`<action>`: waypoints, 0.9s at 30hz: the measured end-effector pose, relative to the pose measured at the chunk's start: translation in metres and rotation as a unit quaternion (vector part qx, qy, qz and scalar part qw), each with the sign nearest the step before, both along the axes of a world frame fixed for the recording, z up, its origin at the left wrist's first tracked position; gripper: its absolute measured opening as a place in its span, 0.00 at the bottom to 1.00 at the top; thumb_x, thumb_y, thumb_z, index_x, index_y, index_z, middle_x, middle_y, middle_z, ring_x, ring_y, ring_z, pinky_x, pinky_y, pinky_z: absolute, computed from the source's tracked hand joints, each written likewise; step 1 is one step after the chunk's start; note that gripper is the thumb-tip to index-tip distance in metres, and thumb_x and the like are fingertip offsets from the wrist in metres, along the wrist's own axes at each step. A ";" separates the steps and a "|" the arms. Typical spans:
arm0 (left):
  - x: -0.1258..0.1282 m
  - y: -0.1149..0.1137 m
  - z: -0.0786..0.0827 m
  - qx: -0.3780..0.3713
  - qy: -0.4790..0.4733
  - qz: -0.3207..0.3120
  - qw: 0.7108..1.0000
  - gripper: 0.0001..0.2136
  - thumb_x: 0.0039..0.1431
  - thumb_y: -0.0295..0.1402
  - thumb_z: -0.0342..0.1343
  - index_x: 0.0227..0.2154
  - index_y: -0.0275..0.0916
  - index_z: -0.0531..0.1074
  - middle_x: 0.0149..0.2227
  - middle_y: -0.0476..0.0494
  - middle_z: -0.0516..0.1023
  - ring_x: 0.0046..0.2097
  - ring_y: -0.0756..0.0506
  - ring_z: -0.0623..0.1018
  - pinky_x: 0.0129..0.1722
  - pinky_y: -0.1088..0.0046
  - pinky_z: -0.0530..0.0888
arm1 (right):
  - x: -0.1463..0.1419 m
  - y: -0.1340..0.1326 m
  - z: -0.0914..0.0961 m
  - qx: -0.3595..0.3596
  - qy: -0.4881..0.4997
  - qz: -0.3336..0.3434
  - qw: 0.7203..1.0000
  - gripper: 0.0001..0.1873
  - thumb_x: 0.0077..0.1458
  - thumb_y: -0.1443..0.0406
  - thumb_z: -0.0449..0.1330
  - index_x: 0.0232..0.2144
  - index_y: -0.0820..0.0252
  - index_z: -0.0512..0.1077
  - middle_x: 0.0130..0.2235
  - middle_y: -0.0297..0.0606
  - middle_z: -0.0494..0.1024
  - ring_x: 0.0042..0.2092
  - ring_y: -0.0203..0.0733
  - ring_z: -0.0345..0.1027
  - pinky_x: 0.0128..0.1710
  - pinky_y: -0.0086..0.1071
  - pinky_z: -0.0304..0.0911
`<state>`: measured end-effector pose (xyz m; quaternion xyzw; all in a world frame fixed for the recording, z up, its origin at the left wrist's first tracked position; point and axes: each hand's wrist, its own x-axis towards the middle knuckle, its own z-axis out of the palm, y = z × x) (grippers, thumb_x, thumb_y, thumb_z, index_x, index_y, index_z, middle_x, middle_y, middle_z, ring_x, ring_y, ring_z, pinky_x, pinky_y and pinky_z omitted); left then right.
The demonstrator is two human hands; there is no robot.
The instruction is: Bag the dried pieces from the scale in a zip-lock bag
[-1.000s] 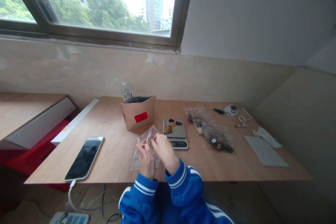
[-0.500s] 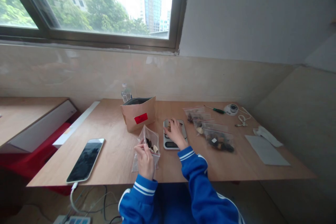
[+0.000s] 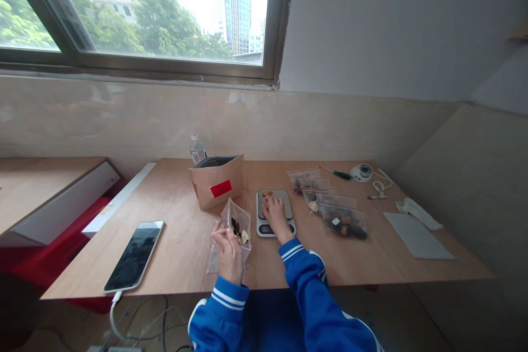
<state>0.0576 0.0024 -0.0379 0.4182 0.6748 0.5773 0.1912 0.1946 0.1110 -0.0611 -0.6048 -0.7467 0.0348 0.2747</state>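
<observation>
From here I see the left hand [image 3: 229, 251] pinching the clear bag [image 3: 236, 213] in its fingers, probably to steady it beside the scale [image 3: 285, 197], where the right hand [image 3: 276, 217] covers dried pieces [image 3: 267, 194], grip impossible to tell.

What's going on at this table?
Someone's left hand holds a clear plastic bag with dark and pale pieces in it. The right hand is over the plate of a small scale, its fingers at some brownish pieces; whether it has picked any up is hard to tell. Behind the bag stands an open paper pouch. More filled bags lie right of the scale, and a phone lies to the left.
</observation>
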 end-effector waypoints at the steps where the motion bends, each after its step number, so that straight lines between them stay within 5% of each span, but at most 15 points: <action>1: 0.000 0.000 -0.001 0.000 0.000 -0.001 1.000 0.09 0.62 0.40 0.39 0.33 0.40 0.55 0.55 0.26 0.62 0.62 0.37 0.61 0.58 0.48 0.58 | 0.000 0.001 0.001 -0.004 -0.002 0.003 1.000 0.13 0.57 0.68 0.51 0.44 0.65 0.69 0.43 0.48 0.70 0.45 0.49 0.60 0.49 0.44 0.59; 9: 0.000 -0.001 -0.001 0.026 0.002 0.019 0.999 0.07 0.61 0.38 0.40 0.32 0.40 0.56 0.54 0.26 0.63 0.58 0.37 0.65 0.57 0.49 0.59 | 0.004 -0.002 0.014 -0.016 0.108 0.023 0.994 0.11 0.56 0.69 0.52 0.43 0.63 0.67 0.44 0.47 0.68 0.46 0.48 0.62 0.49 0.44 0.60; 15: 0.000 0.002 -0.007 0.020 -0.004 0.010 1.000 0.07 0.61 0.37 0.42 0.32 0.39 0.56 0.52 0.27 0.65 0.58 0.37 0.65 0.55 0.49 0.62 | -0.021 -0.039 0.066 0.004 0.282 0.052 0.958 0.09 0.56 0.66 0.55 0.41 0.60 0.67 0.43 0.41 0.68 0.47 0.42 0.64 0.51 0.38 0.60; 19: -0.001 0.003 -0.009 0.015 -0.001 0.009 1.000 0.08 0.61 0.38 0.40 0.33 0.40 0.56 0.52 0.28 0.64 0.58 0.38 0.65 0.55 0.50 0.63 | -0.053 -0.064 0.093 -0.070 0.288 0.106 0.949 0.08 0.54 0.67 0.56 0.39 0.58 0.67 0.41 0.37 0.69 0.44 0.39 0.66 0.49 0.36 0.62; 23: -0.003 0.001 -0.009 0.005 -0.013 0.010 1.000 0.09 0.62 0.40 0.38 0.32 0.40 0.55 0.51 0.27 0.65 0.59 0.38 0.64 0.55 0.51 0.62 | -0.074 -0.075 0.095 -0.102 0.260 0.134 0.951 0.13 0.54 0.69 0.56 0.43 0.59 0.68 0.44 0.40 0.70 0.45 0.40 0.66 0.48 0.34 0.62; 27: -0.010 0.001 -0.011 -0.004 -0.020 0.023 1.000 0.09 0.62 0.41 0.39 0.32 0.41 0.54 0.51 0.27 0.65 0.57 0.37 0.66 0.54 0.51 0.63 | -0.060 -0.063 0.082 -0.027 0.250 0.107 0.962 0.11 0.59 0.65 0.51 0.41 0.57 0.71 0.42 0.39 0.73 0.47 0.41 0.64 0.50 0.36 0.59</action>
